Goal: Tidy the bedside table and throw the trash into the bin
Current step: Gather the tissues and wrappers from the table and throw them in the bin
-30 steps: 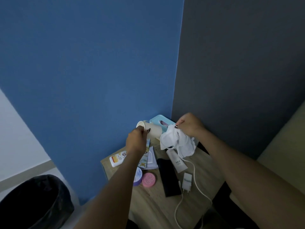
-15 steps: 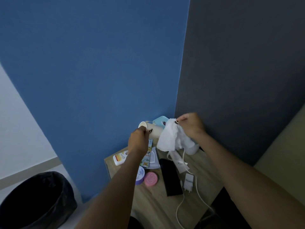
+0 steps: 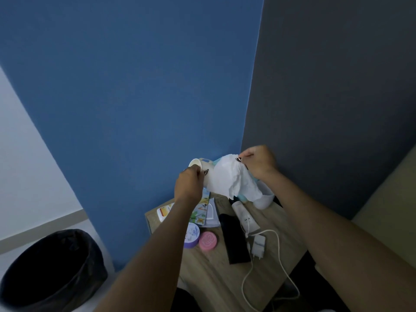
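Left hand (image 3: 188,184) grips a tilted paper cup (image 3: 198,165); right hand (image 3: 258,162) pinches crumpled white tissue (image 3: 227,176)

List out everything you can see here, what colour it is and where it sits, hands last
paper cup: 1, cream, tipped, in left hand
tissue: 1, white, crumpled, hanging from right hand
bin: 1, black liner, floor at lower left
bedside table: 1, light wood, in the wall corner
round tin: 1, purple, table's left side
round lid: 1, pink, beside the tin
phone: 1, black, table middle
tube: 1, white, right of phone
charger with cable: 1, white, cable trails off the front edge
leaflets: a few, printed, under left forearm
small box: 1, white, orange label, left edge
left hand: grip on cup
right hand: pinches tissue
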A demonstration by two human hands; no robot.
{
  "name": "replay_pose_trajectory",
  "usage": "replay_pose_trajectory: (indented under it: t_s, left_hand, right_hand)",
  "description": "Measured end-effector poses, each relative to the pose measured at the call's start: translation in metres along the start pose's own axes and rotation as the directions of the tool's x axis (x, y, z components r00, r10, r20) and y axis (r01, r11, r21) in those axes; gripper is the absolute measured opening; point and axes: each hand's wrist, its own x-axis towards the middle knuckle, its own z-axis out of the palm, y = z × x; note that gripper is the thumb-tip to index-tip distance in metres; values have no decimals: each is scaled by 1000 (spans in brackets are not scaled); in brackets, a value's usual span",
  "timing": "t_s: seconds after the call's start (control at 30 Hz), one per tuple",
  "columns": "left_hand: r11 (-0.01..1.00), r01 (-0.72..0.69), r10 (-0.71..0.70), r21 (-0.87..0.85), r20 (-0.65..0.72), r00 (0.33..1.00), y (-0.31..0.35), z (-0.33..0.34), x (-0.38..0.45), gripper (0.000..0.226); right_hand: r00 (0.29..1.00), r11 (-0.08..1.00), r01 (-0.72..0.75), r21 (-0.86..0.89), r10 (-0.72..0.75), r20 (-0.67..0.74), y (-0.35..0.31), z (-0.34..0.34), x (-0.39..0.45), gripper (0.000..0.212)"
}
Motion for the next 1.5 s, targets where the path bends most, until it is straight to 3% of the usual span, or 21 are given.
replay_pose_trajectory:
  t_s: [0.2,0.4,0.53,0.67,0.83,0.9,1.1,1.27,1.5]
  left_hand:
    - [999,16,-16,29,3,1000,-28,-27,-7,28]
    - [976,76,-79,204,9,997,-101,-74,-35,24]
    - [946,197,-187,260,-61,980,-171,-124,-64,23]
    - [874,326,-293,359,-144,945,-247,-169,-101,28]
    - [773,475,-443,421,-178,879,-344,-201,-142,26]
    - [743,535,-506,403,-186,843,-379,-207,-147,24]
    - [714,564,-556,414,-154,817,-464,-193,-129,20]
    - [727,583,-573,363,-146,806,-516,-161,-108,20]
    - [695,618,-627,367,-110,771,-570,-116,-105,21]
  right_hand:
    - [997,997,15,-70,-10,81,-2,28,-18,12]
    - [954,982,100,-159,-49,295,-39,105,-63,12]
    - [859,964,215,-160,-109,499,-76,182,-102,11]
    - [712,922,361,-143,-173,681,-118,263,-143,12]
    - [557,916,397,-49,-198,807,-156,359,-189,15]
    - [531,938,346,16,-210,821,-167,393,-198,16]
    - [630,970,173,173,-244,737,-190,482,-188,13]
    - [727,959,-44,280,-162,667,-184,550,-163,16]
    - [700,976,-92,197,-78,710,-133,619,-163,19]
